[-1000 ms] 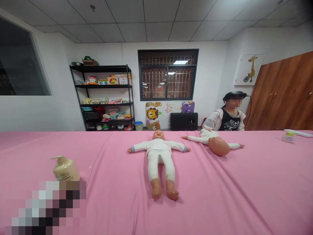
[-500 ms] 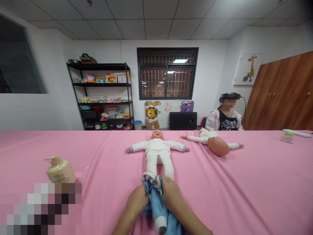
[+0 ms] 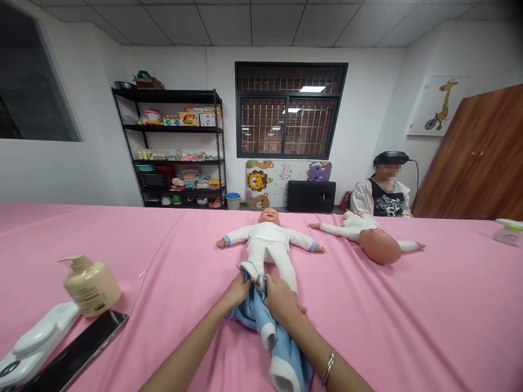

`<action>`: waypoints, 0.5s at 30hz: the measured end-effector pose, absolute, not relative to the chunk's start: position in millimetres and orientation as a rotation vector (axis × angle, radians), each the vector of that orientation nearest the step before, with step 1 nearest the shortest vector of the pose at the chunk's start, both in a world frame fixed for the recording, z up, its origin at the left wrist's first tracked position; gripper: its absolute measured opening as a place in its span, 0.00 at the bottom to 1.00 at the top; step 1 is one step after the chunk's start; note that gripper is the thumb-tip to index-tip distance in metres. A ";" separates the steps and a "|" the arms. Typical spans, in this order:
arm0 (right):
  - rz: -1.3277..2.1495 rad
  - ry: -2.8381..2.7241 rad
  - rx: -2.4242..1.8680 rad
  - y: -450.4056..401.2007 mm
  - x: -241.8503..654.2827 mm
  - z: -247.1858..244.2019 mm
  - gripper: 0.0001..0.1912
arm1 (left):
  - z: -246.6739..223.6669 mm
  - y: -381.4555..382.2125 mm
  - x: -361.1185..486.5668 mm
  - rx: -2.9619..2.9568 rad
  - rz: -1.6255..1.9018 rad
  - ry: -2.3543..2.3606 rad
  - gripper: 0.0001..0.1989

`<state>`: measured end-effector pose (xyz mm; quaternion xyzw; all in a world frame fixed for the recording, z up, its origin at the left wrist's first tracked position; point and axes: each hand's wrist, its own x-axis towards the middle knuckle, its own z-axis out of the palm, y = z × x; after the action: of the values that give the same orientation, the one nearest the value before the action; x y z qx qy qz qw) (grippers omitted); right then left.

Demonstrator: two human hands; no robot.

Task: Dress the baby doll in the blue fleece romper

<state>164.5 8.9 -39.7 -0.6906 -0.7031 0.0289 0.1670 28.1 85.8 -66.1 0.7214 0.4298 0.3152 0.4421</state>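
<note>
A baby doll in a white top and white leggings (image 3: 268,239) lies face up, arms spread, its head toward the far edge. Over its lower leg on the left is a blue garment with white cuffs (image 3: 255,310), bunched at the waistband. My left hand (image 3: 237,289) grips the waistband's left side, and my right hand (image 3: 281,298) is closed on its right side. The garment's legs trail toward me between my forearms. One doll foot shows beside my right hand; the other is hidden in the cloth.
On the pink-covered table (image 3: 171,305), a pump bottle (image 3: 93,288), a white device (image 3: 38,343) and a dark phone (image 3: 77,354) are at left. A second doll (image 3: 379,245) lies at right. Behind it sits a person (image 3: 384,196). A shelf (image 3: 175,97) stands at the back.
Both hands have moved the waistband slightly farther up along the doll's leg. The doll's foot beside my right hand has come into view. The camera view has shifted a little.
</note>
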 end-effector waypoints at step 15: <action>0.564 -1.512 -1.449 5.9 188.1 -55.4 0.15 | -54.7 73.8 28.4 1.270 0.843 0.724 0.22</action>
<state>188.1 5.9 -55.4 -0.5905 -0.6163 0.2297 0.4677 28.4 73.8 -54.7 0.5624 0.3205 0.3732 0.6646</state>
